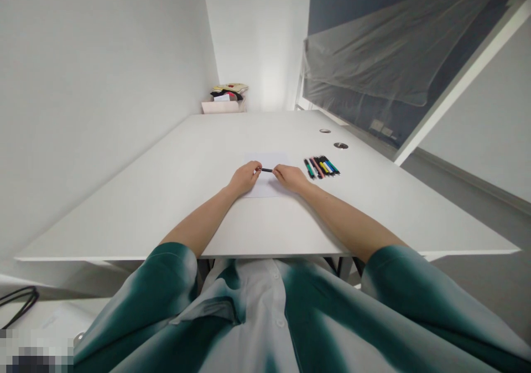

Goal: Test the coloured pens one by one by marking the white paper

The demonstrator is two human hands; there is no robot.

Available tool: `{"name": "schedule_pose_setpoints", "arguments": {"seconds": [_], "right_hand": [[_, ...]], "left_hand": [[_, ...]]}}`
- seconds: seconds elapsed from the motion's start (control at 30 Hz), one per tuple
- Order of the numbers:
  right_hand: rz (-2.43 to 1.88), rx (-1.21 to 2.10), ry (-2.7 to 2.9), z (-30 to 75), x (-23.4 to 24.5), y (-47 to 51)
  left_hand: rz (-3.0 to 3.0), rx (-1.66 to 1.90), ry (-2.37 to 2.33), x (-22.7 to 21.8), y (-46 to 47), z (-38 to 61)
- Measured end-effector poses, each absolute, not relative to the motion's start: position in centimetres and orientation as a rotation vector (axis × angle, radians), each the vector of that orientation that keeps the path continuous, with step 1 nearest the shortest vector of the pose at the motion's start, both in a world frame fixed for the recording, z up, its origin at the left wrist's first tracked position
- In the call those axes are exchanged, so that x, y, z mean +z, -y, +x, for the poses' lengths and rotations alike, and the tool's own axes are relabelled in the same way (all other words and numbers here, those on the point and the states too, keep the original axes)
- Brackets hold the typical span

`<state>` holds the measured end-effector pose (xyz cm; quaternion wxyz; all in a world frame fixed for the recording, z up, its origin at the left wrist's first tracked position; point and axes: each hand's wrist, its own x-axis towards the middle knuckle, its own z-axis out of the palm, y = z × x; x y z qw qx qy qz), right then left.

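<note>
A slim black pen (267, 170) is held level between my two hands, just above a white sheet of paper (263, 190). My left hand (245, 178) pinches its left end. Around its right end the fingers of my right hand (292, 177) are closed. Parts of the pen's ends are hidden by my fingers. To the right of my right hand, a row of several pens (322, 167) in green, pink, yellow, blue and black lies side by side on the white table (166, 196).
Two round metal-rimmed cable holes (341, 146) are set in the table toward the right. At the far left end stands a light box (220, 107) with cloth and papers. A grey panel (365, 57) under plastic film leans over the right edge, and a wall runs along the left.
</note>
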<state>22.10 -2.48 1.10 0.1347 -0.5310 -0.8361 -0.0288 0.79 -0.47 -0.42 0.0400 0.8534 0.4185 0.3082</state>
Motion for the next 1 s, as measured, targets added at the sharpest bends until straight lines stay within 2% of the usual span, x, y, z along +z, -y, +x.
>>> {"name": "schedule_pose_setpoints", "arguments": {"seconds": [0.67,1.0], "right_hand": [[-1.476,0.02,2.4,22.16,0.64,2.53],[-1.401,-0.027,2.437,22.36,0.71,2.36]], "left_hand": [[2.58,0.674,-1.36,0.23,1.03,1.09],[2.56,0.782,-1.289,0.1,1.25,0.72]]}}
